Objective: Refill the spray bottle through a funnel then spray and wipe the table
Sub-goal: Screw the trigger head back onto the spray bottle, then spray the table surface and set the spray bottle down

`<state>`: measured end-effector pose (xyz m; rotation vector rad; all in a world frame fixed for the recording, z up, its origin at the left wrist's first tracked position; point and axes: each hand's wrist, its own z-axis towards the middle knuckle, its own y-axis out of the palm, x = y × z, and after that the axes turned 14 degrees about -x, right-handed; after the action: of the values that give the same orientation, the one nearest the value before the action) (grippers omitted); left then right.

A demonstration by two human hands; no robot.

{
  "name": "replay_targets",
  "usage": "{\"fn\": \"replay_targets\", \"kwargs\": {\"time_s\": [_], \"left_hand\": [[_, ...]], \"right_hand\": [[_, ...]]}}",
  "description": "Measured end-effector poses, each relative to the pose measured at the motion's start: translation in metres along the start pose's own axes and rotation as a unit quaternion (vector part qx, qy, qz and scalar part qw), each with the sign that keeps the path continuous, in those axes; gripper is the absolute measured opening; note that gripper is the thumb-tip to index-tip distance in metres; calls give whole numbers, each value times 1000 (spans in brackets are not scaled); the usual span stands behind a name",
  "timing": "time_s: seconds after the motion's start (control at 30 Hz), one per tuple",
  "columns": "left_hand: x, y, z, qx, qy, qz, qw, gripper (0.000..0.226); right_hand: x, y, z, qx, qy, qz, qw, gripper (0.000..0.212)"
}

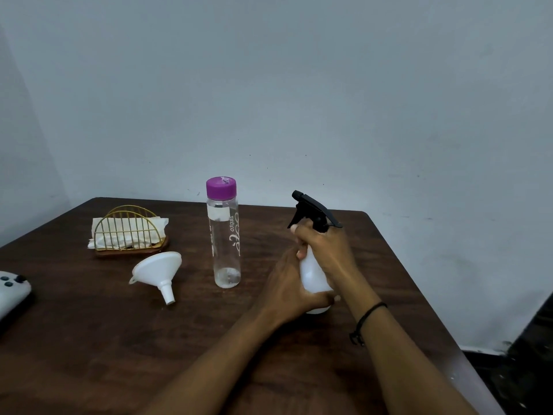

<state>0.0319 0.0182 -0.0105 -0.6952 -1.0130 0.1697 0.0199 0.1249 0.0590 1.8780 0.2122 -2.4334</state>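
A white spray bottle (pixel 313 275) with a black trigger head stands upright on the dark wooden table (pixel 89 339), right of centre. My left hand (pixel 288 287) wraps its lower body. My right hand (pixel 326 248) grips its neck just under the trigger head. A clear water bottle (pixel 224 244) with a purple cap stands to the left, holding a little water at the bottom. A white funnel (pixel 158 272) lies on its side further left. White tissues (pixel 128 232) sit in a gold wire holder.
A white device with dark buttons (pixel 12 290) lies at the table's left edge. The grey wall runs behind the table. The table's right edge drops off toward a dark object on the floor (pixel 529 354).
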Motion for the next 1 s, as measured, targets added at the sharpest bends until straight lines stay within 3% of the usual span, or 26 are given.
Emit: {"fn": "replay_targets", "kwargs": {"time_s": [0.07, 0.17, 0.27, 0.43, 0.6, 0.77, 0.87, 1.0], "left_hand": [[4, -5, 1, -19, 7, -6, 1000, 67], [3, -12, -1, -49, 20, -9, 999, 77], [0, -17, -3, -73, 28, -10, 997, 79], [2, -19, -3, -96, 42, -4, 995, 71], [0, -16, -3, -108, 46, -8, 993, 73], [0, -19, -6, -120, 46, 12, 992, 71], [-6, -29, -8, -85, 19, 33, 996, 73], [-15, -37, -6, 48, -14, 26, 998, 61]], "right_hand": [[1, -9, -2, -61, -5, 19, 998, 24], [0, -17, 0, -152, -24, 87, 984, 40], [-2, -17, 1, -195, -49, 63, 978, 35], [-6, -7, 1, -108, -42, -16, 993, 12], [-11, -7, -3, -110, -8, -22, 994, 13], [-15, -9, -8, -22, 9, -22, 999, 8], [-25, -24, -11, 2, 60, -7, 998, 13], [-33, -51, -15, -75, 166, -98, 978, 22]]}}
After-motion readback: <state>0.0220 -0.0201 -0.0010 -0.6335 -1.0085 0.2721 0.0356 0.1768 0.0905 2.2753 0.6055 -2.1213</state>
